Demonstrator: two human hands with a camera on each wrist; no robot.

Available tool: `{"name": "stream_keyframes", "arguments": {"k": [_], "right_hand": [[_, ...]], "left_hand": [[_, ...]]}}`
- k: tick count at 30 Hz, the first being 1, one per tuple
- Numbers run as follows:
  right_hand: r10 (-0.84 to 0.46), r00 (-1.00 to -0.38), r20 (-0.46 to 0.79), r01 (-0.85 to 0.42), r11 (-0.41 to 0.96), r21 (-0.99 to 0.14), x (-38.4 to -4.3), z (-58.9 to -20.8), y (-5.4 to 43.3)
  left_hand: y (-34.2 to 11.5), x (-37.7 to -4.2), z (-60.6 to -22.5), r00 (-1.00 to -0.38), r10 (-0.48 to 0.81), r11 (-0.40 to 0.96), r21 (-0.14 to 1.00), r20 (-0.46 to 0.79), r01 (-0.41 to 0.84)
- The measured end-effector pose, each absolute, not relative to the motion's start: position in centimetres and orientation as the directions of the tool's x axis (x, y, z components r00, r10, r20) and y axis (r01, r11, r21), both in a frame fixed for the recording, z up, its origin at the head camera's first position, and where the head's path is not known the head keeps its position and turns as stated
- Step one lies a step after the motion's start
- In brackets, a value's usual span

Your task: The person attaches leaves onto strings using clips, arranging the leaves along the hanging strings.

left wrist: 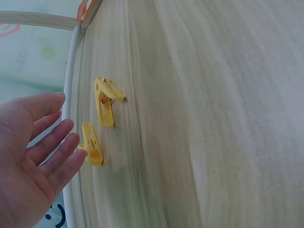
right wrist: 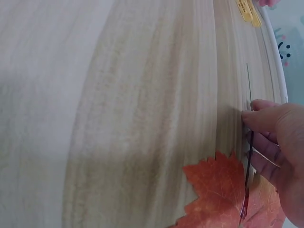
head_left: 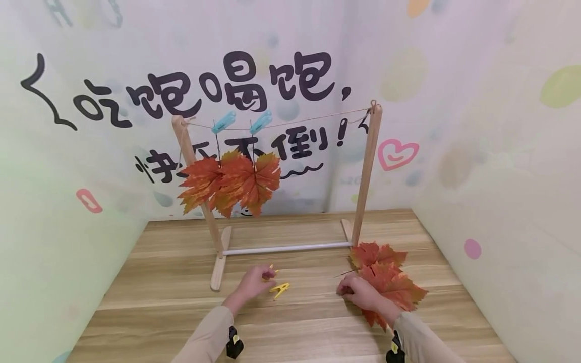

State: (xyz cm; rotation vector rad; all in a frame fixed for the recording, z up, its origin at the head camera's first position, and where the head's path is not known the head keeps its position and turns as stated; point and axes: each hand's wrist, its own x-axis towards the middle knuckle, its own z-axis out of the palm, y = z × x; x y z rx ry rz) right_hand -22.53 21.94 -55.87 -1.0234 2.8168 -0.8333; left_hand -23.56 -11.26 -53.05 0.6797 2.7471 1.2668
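My left hand (head_left: 253, 285) hovers beside two yellow clothespins, its fingers loosely bent and nothing in them. One clothespin (left wrist: 105, 102) stands spread on its edge; the other clothespin (left wrist: 92, 146) is right at the fingertips in the left wrist view, and the head view shows it partly hidden by the hand. At the right, my right hand (head_left: 362, 292) pinches the thin dark stem (right wrist: 248, 175) of a red-orange maple leaf (right wrist: 213, 192) between thumb and fingers. Another maple leaf (head_left: 391, 255) lies just behind, and the forearm covers part of the foliage.
A wooden frame (head_left: 366, 176) with a white crossbar (head_left: 290, 248) stands at the table's back. Along its string (head_left: 313, 120), blue clothespins (head_left: 260, 122) hold maple leaves (head_left: 256, 184) on the left half. Printed walls enclose the wooden table (head_left: 299, 327) at back and sides.
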Motion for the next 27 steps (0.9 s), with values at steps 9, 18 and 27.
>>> {"name": "stream_keyframes", "arguments": {"k": [9,18,27], "right_hand": [[-0.608,-0.773,0.18,-0.604,0.618,-0.503,-22.1,-55.4,22.1],[-0.612,-0.768,0.188,-0.605,0.598,-0.526,-22.0,-54.3,22.1],[-0.627,-0.753,0.198,-0.609,0.551,-0.571,-21.9,-53.0,21.9]], "left_hand": [[-11.1,-22.6,-53.4,-0.914,0.398,0.587,0.743,0.082,0.322],[-11.1,-22.4,-53.9,-0.911,0.408,0.59,0.742,0.064,0.317],[-10.9,-22.2,-54.4,-0.92,0.392,0.624,0.726,0.03,0.29]]}}
